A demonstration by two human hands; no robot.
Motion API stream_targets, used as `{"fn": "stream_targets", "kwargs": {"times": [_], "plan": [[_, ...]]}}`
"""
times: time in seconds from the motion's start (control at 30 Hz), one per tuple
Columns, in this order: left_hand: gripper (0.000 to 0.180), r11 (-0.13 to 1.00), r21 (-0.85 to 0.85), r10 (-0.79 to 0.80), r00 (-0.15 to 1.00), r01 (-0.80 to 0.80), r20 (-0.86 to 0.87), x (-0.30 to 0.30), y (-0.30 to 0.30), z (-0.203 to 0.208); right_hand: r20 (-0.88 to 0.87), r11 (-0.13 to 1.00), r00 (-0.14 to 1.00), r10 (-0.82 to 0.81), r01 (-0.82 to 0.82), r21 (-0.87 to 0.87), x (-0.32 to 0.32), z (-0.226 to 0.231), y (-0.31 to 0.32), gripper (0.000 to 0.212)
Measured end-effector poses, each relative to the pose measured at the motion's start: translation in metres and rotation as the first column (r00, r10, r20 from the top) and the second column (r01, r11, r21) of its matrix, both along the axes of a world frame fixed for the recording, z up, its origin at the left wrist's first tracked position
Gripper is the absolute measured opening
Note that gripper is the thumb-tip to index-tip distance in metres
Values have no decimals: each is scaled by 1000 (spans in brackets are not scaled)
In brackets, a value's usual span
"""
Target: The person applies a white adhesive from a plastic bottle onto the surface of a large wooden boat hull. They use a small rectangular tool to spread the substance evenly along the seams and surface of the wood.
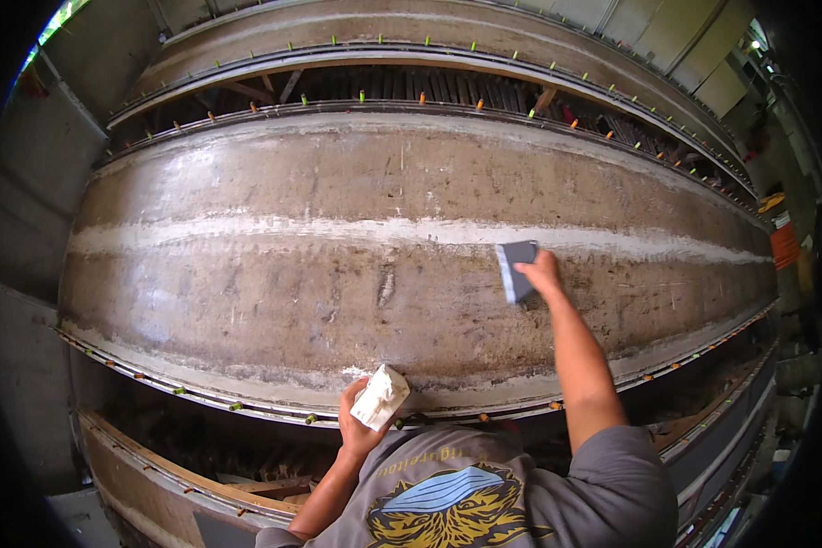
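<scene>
My right hand (542,272) is closed on a dark grey flat spreader (521,260) with a pale edge. The spreader is at the long brown, stained bed (274,292), touching or just below a white filler-like strip (338,230) that runs lengthwise along it. Close to my body, at the bed's near edge, my left hand (356,427) grips a white putty-smeared block (382,396). Whether that block is a container or a board with putty on it I cannot tell.
Green and orange pegs (237,405) line the bed's near and far rims. Beyond a gap lies a second long bed (356,32). Below the near edge, a wooden-edged lower bed (146,461) juts out. A grey wall (27,173) closes the left side.
</scene>
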State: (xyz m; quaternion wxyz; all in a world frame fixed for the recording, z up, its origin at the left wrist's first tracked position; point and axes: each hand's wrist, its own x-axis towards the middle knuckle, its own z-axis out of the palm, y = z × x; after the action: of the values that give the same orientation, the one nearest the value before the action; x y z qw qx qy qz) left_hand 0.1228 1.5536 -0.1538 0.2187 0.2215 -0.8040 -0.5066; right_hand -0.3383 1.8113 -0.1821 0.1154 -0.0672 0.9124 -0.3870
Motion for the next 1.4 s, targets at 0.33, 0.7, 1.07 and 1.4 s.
{"fn": "stream_targets", "kwargs": {"times": [0.33,0.7,1.07,1.4], "plan": [[78,998,-3,61,998,-61,-19,11,17,-31,270,994,961,65,-40,-100,78,-44,-149,42],[40,954,191,233,973,-230,8,-24,33,-4,243,912,927,-285,341,-229,-42,-39,157,42],[58,837,162,546,816,-522,-188,-22,89,41,-301,766,950,-79,251,591,-37,45,183,33],[58,757,150,650,709,-636,-274,25,26,45,-430,643,614,662,-170,747,183,-19,-43,22]]}}
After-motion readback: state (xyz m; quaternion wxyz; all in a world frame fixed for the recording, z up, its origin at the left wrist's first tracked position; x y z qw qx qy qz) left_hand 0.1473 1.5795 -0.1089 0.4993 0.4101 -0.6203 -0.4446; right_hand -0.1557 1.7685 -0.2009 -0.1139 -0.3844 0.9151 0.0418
